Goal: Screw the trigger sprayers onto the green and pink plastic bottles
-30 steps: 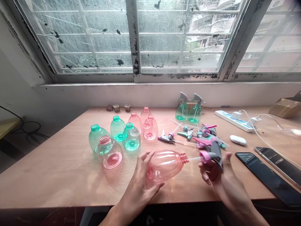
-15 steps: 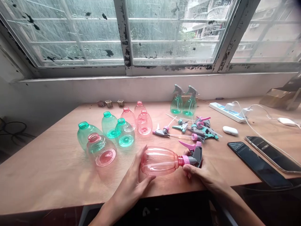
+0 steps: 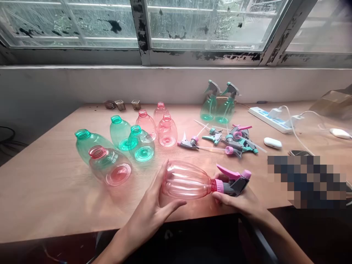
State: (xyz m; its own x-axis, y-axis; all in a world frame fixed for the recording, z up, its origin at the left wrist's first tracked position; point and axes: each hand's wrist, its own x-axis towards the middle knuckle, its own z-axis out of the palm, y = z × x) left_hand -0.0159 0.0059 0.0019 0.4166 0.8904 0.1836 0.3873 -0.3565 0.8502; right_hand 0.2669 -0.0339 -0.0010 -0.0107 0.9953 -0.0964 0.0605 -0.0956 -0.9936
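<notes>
A clear pink spray bottle (image 3: 187, 179) lies sideways between my hands above the table's front edge, its base to the left. My left hand (image 3: 156, 201) cups the base end, thumb stretched out along the lower side. At the neck, the fingers of my right hand (image 3: 233, 200) close around the pink collar (image 3: 218, 186) of the grey and pink spray head (image 3: 236, 179), which sits on the bottle's mouth. The thumb presses on the collar from below; some right fingers are hidden behind it. Through the bottle's wall a thin tube shows faintly.
Open green bottles (image 3: 143, 146) and pink bottles (image 3: 167, 134) stand at the left and middle. Loose spray heads (image 3: 239, 141) lie in a pile behind my right hand. Two green spray bottles (image 3: 225, 108) with heads stand at the back. A power strip (image 3: 271, 119) and white case (image 3: 272, 143) are rightward.
The view has tilted downward. The spray head's trigger and nozzle have turned relative to the bottle, and my right hand has shifted slightly right. Both hands keep hold of the bottle.
</notes>
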